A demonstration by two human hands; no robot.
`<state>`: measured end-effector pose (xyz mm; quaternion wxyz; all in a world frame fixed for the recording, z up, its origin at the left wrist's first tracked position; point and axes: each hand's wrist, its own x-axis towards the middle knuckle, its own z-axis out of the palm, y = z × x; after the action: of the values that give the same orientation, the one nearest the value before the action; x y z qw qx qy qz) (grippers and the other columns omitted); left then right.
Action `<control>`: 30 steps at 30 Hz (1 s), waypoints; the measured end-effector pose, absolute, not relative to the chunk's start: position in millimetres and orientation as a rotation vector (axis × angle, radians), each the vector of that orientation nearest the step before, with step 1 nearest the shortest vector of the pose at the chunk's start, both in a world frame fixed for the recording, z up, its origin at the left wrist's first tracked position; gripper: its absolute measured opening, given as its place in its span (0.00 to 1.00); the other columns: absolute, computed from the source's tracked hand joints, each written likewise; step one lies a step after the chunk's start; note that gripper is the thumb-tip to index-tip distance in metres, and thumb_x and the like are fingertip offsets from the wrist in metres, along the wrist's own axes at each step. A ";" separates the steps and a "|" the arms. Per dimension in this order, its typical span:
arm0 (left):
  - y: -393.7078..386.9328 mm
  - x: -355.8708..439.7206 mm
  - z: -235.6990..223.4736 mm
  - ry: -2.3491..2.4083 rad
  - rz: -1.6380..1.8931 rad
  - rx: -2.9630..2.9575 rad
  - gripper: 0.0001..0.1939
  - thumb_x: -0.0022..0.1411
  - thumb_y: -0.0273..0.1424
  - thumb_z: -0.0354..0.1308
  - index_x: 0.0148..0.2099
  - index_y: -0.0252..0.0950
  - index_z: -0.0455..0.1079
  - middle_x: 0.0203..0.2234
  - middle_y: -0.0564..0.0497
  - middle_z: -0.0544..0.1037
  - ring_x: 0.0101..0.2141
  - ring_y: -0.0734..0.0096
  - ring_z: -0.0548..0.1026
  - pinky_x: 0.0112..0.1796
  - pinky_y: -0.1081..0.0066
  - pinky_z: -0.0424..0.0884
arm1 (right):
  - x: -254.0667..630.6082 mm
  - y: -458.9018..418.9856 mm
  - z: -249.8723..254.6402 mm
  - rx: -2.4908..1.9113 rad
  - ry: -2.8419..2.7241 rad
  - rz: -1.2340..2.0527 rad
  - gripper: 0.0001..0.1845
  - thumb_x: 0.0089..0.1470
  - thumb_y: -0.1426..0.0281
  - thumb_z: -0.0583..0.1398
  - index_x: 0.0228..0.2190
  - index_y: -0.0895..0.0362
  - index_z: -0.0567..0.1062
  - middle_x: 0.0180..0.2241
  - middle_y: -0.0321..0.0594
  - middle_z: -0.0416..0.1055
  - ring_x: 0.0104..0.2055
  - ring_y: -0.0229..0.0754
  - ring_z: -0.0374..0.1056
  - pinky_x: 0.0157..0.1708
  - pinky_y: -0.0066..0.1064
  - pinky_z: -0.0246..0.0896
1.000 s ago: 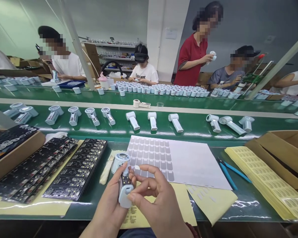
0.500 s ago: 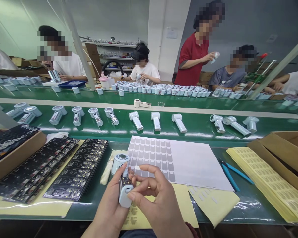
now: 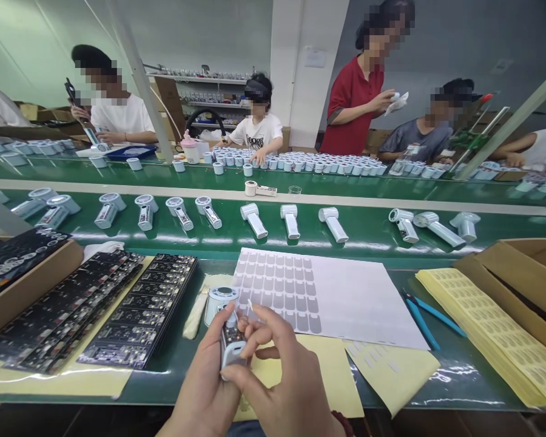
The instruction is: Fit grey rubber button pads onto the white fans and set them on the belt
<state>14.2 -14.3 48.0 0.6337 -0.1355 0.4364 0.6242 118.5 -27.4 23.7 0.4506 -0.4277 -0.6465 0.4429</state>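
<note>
Left hand's device, blurry shirt lettering

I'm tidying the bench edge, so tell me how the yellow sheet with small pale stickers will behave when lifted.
Looking paper-thin, the yellow sheet is probably floppy and light. It may snag slightly, since the white sheet seems to overlap its far edge.

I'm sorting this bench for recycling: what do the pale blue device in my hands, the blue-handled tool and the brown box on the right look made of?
Device: probably hard plastic, smooth and slightly glossy, with a moulded, rounded shell.
Tool: likely plastic- or rubber-coated handles, evenly blue; its dark head suggests metal.
Box: apparently matte cardboard, plain brown with folded flaps.
</note>
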 end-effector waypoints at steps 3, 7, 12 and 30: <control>-16.3 13.8 55.8 0.948 1.363 -0.452 0.06 0.67 0.24 0.53 0.36 0.37 0.67 0.20 0.53 0.70 0.16 0.81 0.70 0.18 0.83 0.71 | 120.4 -24.3 21.6 -1.092 -1.607 1.049 0.41 0.41 0.66 0.72 0.56 0.48 0.66 0.47 0.41 0.74 0.47 0.52 0.75 0.34 0.34 0.75; -18.8 -0.5 54.2 0.967 1.363 -0.338 0.07 0.67 0.23 0.51 0.39 0.29 0.70 0.20 0.52 0.71 0.16 0.81 0.71 0.20 0.81 0.73 | 131.4 -15.4 17.5 -1.111 -1.384 1.355 0.28 0.55 0.58 0.64 0.55 0.48 0.65 0.53 0.44 0.68 0.50 0.49 0.72 0.31 0.30 0.73; -28.3 -24.5 24.6 1.302 1.378 0.106 0.08 0.56 0.18 0.61 0.39 0.26 0.75 0.34 0.38 0.82 0.36 0.60 0.82 0.40 0.66 0.79 | 143.2 -12.1 -3.9 -1.201 -1.605 1.369 0.05 0.58 0.65 0.60 0.34 0.53 0.74 0.47 0.43 0.70 0.45 0.46 0.71 0.31 0.29 0.66; -41.2 -17.1 9.1 1.389 1.255 0.333 0.19 0.45 0.31 0.71 0.42 0.34 0.78 0.39 0.43 0.84 0.41 0.57 0.81 0.41 0.69 0.73 | 146.8 -17.8 -14.7 -1.098 -1.653 1.494 0.04 0.55 0.71 0.60 0.28 0.54 0.71 0.38 0.38 0.67 0.35 0.39 0.66 0.30 0.27 0.60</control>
<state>-17.1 -41.2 9.1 0.5811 0.1426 0.5945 0.5373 146.8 -17.8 -14.7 0.3228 -0.4183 -0.6298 0.5693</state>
